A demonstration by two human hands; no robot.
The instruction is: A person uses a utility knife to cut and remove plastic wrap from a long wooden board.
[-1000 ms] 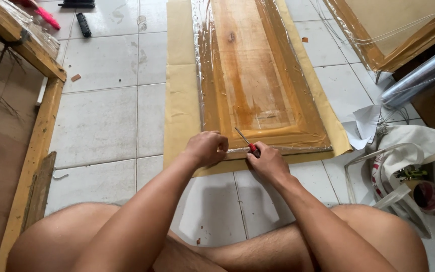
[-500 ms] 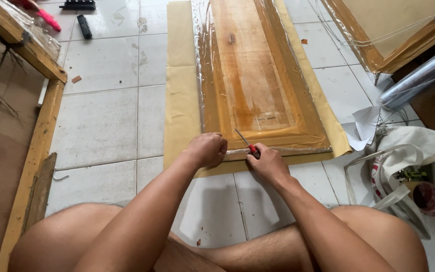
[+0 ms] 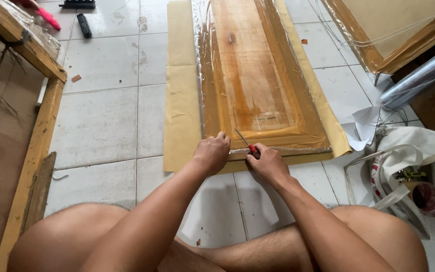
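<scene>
1. A makeshift woodworking spot on a home's white tiled floor (image 3: 101, 126).
2. At twelve o'clock, a plastic-wrapped wooden panel (image 3: 252, 75) lies on brown paper (image 3: 179, 100).
3. At nine o'clock, a raw timber frame (image 3: 31, 166); at three, a cloth bag (image 3: 419, 151).

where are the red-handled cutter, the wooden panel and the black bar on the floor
red-handled cutter (image 3: 247, 146), head view, on its red handle beside the right hand
wooden panel (image 3: 255, 75), head view, on its plastic-wrapped centre
black bar (image 3: 84, 25), head view, on its middle, top left on the tiles
</scene>
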